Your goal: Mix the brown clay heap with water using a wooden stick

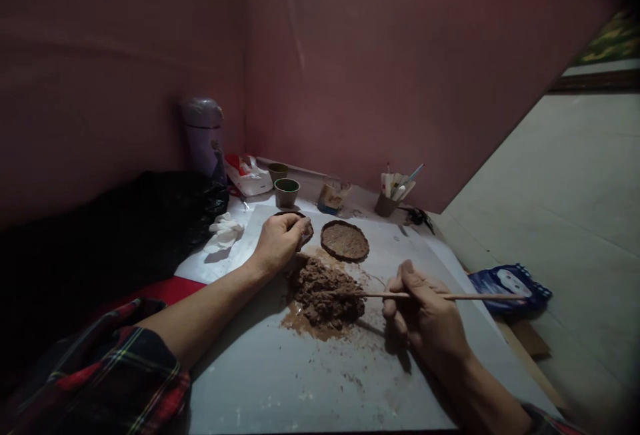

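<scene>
Pale table (pixel 250 381) bears 1 dark-brown, crumbly, wet-edged clumpy heap (pixel 327 291).

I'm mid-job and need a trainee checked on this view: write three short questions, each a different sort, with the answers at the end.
1. True or false: the right hand holds a thin stick.
2. Which stands between the green-lined cup and the pen cup? A) purple bottle; B) see-through cup; C) black bag.
3. Fill in "nearer" or "farther": the fully visible brown disc lies ____ from the camera than the clumpy brown pile.

Key: 1 true; 2 B; 3 farther.
</scene>
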`<state>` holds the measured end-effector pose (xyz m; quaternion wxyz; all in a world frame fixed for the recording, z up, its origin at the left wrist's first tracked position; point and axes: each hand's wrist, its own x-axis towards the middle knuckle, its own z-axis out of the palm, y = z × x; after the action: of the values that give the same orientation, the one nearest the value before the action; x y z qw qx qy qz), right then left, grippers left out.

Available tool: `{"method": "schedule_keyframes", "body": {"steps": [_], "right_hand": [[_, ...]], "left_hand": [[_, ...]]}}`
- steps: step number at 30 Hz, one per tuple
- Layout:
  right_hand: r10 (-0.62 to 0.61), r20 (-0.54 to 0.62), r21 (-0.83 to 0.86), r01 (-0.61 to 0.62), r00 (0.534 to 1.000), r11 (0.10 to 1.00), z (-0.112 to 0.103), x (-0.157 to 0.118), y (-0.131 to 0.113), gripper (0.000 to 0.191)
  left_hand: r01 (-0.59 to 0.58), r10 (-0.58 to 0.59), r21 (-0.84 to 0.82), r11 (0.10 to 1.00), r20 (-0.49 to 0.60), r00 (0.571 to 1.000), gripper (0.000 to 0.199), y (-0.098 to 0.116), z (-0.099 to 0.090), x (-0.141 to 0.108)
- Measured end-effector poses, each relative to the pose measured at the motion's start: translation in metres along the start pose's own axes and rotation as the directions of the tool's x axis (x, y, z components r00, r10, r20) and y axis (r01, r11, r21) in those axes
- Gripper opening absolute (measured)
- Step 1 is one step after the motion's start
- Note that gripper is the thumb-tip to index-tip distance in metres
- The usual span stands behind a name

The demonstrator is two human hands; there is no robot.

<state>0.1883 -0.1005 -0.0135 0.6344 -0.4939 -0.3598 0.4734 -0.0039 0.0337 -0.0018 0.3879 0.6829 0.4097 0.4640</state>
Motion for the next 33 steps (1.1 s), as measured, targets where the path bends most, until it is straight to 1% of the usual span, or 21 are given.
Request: {"method": "schedule_keyframes", "body": {"steps": [3, 5, 7, 9, 12, 15, 18, 23, 27, 29, 33], "right_hand": [[-0.078, -0.069, 0.069, 0.083, 0.995, 0.994, -0.004, 0.002, -0.005, 0.041], [-0.101, -0.069, 0.096, 0.107, 0.992, 0.990, -0.004, 0.002, -0.006, 0.040], [-0.071, -0.017, 0.049, 0.071, 0.997, 0.996, -0.001, 0.000, -0.005, 0.039], [-0.028, 0.039, -0.050, 0.030, 0.999, 0.998, 0.003, -0.002, -0.003, 0.039], [-0.027, 0.087, -0.153, 0.040, 0.996, 0.987, 0.007, -0.006, 0.000, 0.039], [-0.006, 0.092, -0.147, 0.020, 0.996, 0.989, 0.007, -0.006, 0.000, 0.039], [0.002, 0.079, -0.069, 0.003, 0.997, 0.998, 0.004, -0.002, 0.000, 0.039], [-0.128, 0.026, 0.042, 0.127, 0.991, 0.991, -0.002, 0.003, -0.002, 0.043], [-0.226, -0.055, 0.115, 0.231, 0.973, 0.966, -0.004, 0.003, -0.005, 0.043], [-0.268, -0.060, 0.075, 0.272, 0.962, 0.959, -0.004, 0.001, -0.005, 0.042], [-0.337, 0.016, -0.147, 0.336, 0.941, 0.930, -0.002, -0.008, 0.004, 0.043]], "left_hand": [[-0.008, 0.008, -0.002, 1.000, 0.004, 1.000, 0.035, -0.001, 0.001, 0.001], [-0.010, 0.010, 0.000, 1.000, 0.002, 1.000, 0.035, -0.001, 0.001, 0.001], [-0.009, 0.009, 0.006, 1.000, 0.001, 1.000, 0.035, -0.001, 0.001, 0.002], [-0.010, 0.010, 0.011, 1.000, 0.003, 1.000, 0.035, -0.001, 0.001, 0.002], [-0.014, 0.014, 0.013, 1.000, 0.006, 1.000, 0.035, -0.002, 0.001, 0.002], [-0.017, 0.017, 0.005, 1.000, 0.000, 1.000, 0.033, -0.003, 0.001, 0.002], [-0.011, 0.011, 0.012, 1.000, -0.006, 1.000, 0.033, -0.005, 0.001, 0.002], [-0.011, 0.012, 0.011, 1.000, -0.006, 1.000, 0.034, -0.002, 0.002, 0.001], [-0.032, 0.032, -0.014, 0.999, -0.002, 0.999, 0.033, 0.000, 0.002, 0.001], [-0.028, 0.028, -0.006, 1.000, -0.004, 1.000, 0.033, 0.000, 0.001, 0.001], [-0.027, 0.027, 0.010, 1.000, -0.001, 1.000, 0.033, -0.003, 0.001, 0.002]]}}
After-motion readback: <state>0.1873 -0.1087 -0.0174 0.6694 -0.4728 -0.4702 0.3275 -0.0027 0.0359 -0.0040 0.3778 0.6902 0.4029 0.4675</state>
